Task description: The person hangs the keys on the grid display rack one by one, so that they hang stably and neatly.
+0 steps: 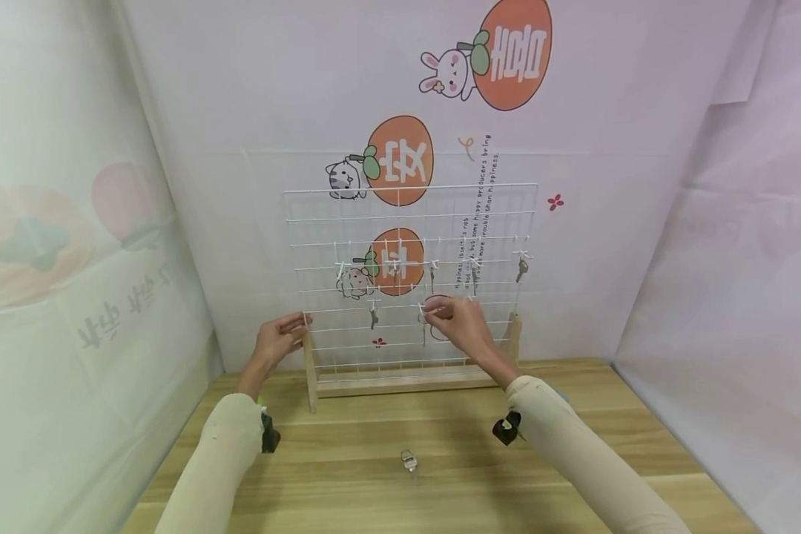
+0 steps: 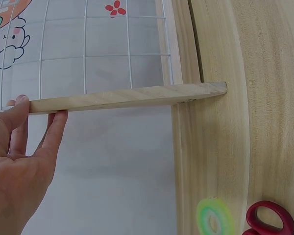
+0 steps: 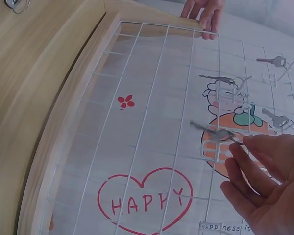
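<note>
A white wire grid rack [image 1: 347, 310] stands upright in a wooden frame, with several keys hung from white hooks. My left hand [image 1: 279, 343] holds the rack's left wooden post [image 2: 127, 97], thumb on one side and fingers on the other in the left wrist view. At the middle of the grid, my right hand [image 1: 463, 325] pinches a key [image 3: 218, 133] at its head end beside a hook; the key's shaft points away from the fingertips. Other keys near it are one at the left [image 1: 374, 317] and one at the far right [image 1: 522, 269].
A small metal key bunch with a ring [image 1: 409, 460] lies on the wooden table [image 1: 347, 475] in front of the rack. A green tape roll [image 2: 214, 216] and red-handled scissors [image 2: 270, 226] lie at the left. A printed cloth [image 1: 254, 222] hangs behind.
</note>
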`<state>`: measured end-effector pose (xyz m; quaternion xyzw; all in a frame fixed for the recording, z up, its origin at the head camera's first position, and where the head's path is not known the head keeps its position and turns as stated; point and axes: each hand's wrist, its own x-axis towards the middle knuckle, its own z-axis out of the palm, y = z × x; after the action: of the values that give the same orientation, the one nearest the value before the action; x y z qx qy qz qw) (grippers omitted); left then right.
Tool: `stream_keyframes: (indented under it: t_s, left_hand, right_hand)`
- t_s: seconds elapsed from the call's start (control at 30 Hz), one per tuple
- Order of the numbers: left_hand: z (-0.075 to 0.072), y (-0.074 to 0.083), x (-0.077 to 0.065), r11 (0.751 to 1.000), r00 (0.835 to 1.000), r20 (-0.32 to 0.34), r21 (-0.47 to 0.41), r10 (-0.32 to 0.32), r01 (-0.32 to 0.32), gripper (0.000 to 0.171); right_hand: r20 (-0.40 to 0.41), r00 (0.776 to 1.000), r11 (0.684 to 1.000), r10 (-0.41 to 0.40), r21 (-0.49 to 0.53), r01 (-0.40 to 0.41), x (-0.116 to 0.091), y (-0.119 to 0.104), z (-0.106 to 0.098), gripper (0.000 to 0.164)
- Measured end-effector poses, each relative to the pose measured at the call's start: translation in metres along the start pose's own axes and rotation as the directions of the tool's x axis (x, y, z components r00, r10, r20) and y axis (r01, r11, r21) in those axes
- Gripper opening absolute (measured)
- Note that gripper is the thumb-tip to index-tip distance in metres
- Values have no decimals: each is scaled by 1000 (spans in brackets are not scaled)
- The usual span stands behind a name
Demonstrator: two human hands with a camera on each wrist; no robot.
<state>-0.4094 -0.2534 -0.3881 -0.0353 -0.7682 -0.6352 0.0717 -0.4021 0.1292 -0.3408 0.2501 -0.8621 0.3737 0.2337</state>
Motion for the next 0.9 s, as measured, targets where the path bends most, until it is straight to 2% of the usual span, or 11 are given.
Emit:
stream_keyframes:
  t_s: [0.3,0.4,0.5,0.6,0.77,0.9]
  left_hand:
    - [1,-1,1,1000,1000,1,7,-5,5,47]
    - [0,-2,2,1000,1000,2,14,-5,5,47]
    - [-1,-2,3,1000,1000,4,14,-1,1,46]
    - [-1,-1,2,1000,1000,9,9,0,-1,47]
    - [-1,-1,2,1000,1000,9,13,-3,3,47]
    - [0,-2,2,1000,1000,9,19,3,-3,47]
  right_hand:
    - [24,999,999,47,8,-47,-7,7,-1,14]
    - [39,999,999,23,25,-24,-10,9,-3,15]
    - [41,999,998,-34,46,32,-15,10,-4,14]
    - [56,997,997,-57,55,54,-24,10,-4,15]
    - [116,993,999,-12,52,6,-41,10,-3,18]
    - [156,988,999,-12,49,5,-54,12,0,19]
